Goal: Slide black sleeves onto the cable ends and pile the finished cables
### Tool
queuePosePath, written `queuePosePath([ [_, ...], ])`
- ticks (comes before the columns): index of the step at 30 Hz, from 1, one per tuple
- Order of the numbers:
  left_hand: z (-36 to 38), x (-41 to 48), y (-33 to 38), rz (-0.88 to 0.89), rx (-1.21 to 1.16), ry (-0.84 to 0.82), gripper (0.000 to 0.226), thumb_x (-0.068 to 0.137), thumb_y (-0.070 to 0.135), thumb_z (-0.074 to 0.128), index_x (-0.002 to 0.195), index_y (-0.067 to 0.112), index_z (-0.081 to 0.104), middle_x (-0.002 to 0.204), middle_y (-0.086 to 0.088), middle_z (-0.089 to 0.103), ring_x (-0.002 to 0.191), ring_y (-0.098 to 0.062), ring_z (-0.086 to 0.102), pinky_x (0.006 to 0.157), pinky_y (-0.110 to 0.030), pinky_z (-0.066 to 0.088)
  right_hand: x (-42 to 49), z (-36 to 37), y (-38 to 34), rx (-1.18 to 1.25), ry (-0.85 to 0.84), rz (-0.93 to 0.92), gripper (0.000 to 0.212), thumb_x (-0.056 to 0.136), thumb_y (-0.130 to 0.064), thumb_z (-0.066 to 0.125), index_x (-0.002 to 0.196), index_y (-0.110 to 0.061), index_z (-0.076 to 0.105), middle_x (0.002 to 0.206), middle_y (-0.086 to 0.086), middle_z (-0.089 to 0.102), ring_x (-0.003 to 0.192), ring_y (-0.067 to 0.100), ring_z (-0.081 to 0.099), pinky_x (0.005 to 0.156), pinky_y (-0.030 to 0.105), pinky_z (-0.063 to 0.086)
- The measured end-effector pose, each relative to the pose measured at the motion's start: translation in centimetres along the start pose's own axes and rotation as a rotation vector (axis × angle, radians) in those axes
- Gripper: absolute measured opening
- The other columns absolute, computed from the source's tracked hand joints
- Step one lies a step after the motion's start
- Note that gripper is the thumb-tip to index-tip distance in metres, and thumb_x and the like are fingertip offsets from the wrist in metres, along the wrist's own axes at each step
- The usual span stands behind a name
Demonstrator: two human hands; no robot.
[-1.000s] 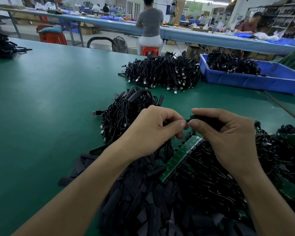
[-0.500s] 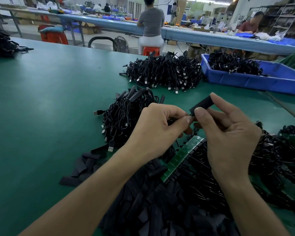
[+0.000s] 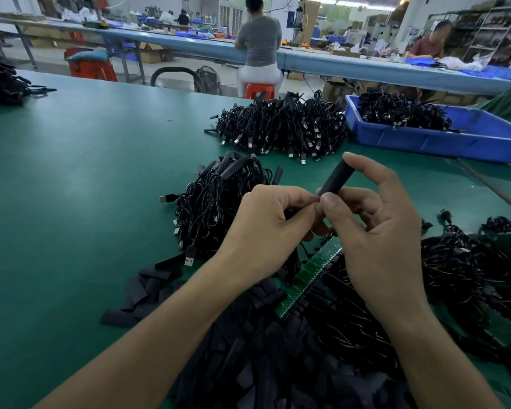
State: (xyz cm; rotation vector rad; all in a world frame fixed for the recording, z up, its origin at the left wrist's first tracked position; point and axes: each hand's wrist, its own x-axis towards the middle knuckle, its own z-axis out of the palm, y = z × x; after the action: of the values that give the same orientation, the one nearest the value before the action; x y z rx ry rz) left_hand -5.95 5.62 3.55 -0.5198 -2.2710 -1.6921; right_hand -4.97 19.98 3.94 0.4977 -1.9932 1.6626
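My right hand (image 3: 378,231) pinches a black sleeve (image 3: 335,180) between thumb and index finger; the sleeve points up and away. My left hand (image 3: 266,228) is curled just left of it, pinching a cable end that its fingers hide, thumb tip against the sleeve's lower end. Behind my left hand lies a small pile of black cables (image 3: 216,202) with sleeves on them. Loose flat black sleeves (image 3: 248,349) are heaped under my forearms. More tangled black cables (image 3: 469,276) with a green circuit strip (image 3: 310,278) lie under my right hand.
A larger heap of black USB cables (image 3: 281,125) sits further back on the green table (image 3: 71,202). A blue bin (image 3: 443,140) with cables stands at back right. Another dark pile (image 3: 0,81) lies far left. People work at a bench behind.
My right hand has turned the sleeve from lying level to pointing up and away, and raised it. My left hand has stayed against its lower end.
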Motion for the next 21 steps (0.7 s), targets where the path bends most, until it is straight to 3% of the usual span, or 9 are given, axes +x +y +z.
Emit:
queuePosePath([
  [2, -0.1, 0.0, 0.1, -0.006, 0.009, -0.007, 0.019, 0.098, 0.023, 0.064, 0.096, 0.011, 0.078, 0.077, 0.002, 0.075, 0.071, -0.016, 0.072, 0.071, -0.047, 0.059, 0.1, -0.3, -0.1, -0.034, -0.014, -0.011, 0.05, 0.094, -0.015, 0.068, 0.133, -0.042, 0.053, 0.088, -0.011, 0.074, 0.082, 0.007, 0.072, 0.071, 0.016, 0.054],
  [4, 0.0, -0.1, 0.2, -0.002, 0.012, -0.011, 0.02, 0.098, 0.025, 0.065, 0.093, 0.011, 0.078, 0.075, -0.004, 0.074, 0.07, -0.03, 0.07, 0.067, -0.053, 0.056, 0.2, -0.4, 0.0, -0.037, -0.005, -0.012, 0.047, 0.094, -0.015, 0.068, 0.13, -0.041, 0.056, 0.084, -0.015, 0.074, 0.076, 0.003, 0.071, 0.067, 0.012, 0.052],
  [7, 0.1, -0.2, 0.0, 0.005, 0.005, -0.006, 0.018, 0.097, 0.026, 0.066, 0.092, 0.012, 0.077, 0.076, -0.009, 0.073, 0.074, -0.042, 0.067, 0.065, -0.058, 0.054, 0.4, -0.6, -0.1, -0.026, 0.011, -0.003, 0.041, 0.093, -0.016, 0.07, 0.119, -0.046, 0.061, 0.085, -0.015, 0.076, 0.077, 0.007, 0.072, 0.068, 0.02, 0.057],
  [9, 0.1, -0.3, -0.1, 0.011, -0.024, -0.024, 0.01, 0.093, 0.025, 0.07, 0.095, 0.016, 0.076, 0.079, -0.005, 0.074, 0.074, -0.034, 0.069, 0.069, -0.054, 0.057, 0.6, -0.9, -0.2, 0.016, 0.042, 0.015, 0.037, 0.092, -0.016, 0.071, 0.113, -0.045, 0.062, 0.086, -0.011, 0.077, 0.077, 0.01, 0.073, 0.068, 0.025, 0.059],
  [10, 0.1, -0.3, -0.1, 0.007, -0.029, -0.049, 0.012, 0.09, 0.025, 0.075, 0.1, 0.019, 0.075, 0.083, 0.0, 0.074, 0.075, -0.023, 0.069, 0.072, -0.047, 0.059, 0.8, -1.0, -0.3, 0.05, 0.074, 0.031, 0.035, 0.091, -0.015, 0.071, 0.111, -0.043, 0.062, 0.086, -0.01, 0.077, 0.076, 0.011, 0.073, 0.066, 0.024, 0.058],
  [13, 0.0, -0.3, -0.7, 0.002, 0.091, -0.119, 0.037, 0.08, 0.03, 0.084, 0.114, 0.027, 0.068, 0.096, 0.015, 0.07, 0.089, 0.004, 0.065, 0.079, -0.016, 0.053, 1.2, -1.6, -0.2, 0.214, 0.2, 0.123, 0.031, 0.092, -0.008, 0.068, 0.11, -0.033, 0.06, 0.084, -0.004, 0.077, 0.075, 0.01, 0.072, 0.062, 0.018, 0.053],
  [17, 0.0, -0.2, -1.0, 0.008, 0.148, -0.129, 0.022, 0.089, 0.021, 0.075, 0.101, 0.038, 0.067, 0.081, 0.034, 0.065, 0.08, 0.011, 0.064, 0.067, -0.006, 0.047, 1.3, -1.7, -0.3, 0.294, 0.222, 0.2, 0.029, 0.093, -0.007, 0.067, 0.113, -0.027, 0.059, 0.086, 0.003, 0.078, 0.074, 0.013, 0.072, 0.064, 0.019, 0.053],
  [21, -1.0, 0.6, -1.2, 0.035, 0.191, -0.019, 0.012, 0.093, 0.023, 0.069, 0.101, 0.031, 0.07, 0.083, 0.024, 0.069, 0.079, 0.007, 0.066, 0.069, -0.006, 0.049, 1.7, -2.4, -0.1, 0.189, 0.196, 0.219, 0.038, 0.098, -0.018, 0.062, 0.133, -0.031, 0.052, 0.09, -0.002, 0.078, 0.08, 0.014, 0.075, 0.066, 0.019, 0.055],
])
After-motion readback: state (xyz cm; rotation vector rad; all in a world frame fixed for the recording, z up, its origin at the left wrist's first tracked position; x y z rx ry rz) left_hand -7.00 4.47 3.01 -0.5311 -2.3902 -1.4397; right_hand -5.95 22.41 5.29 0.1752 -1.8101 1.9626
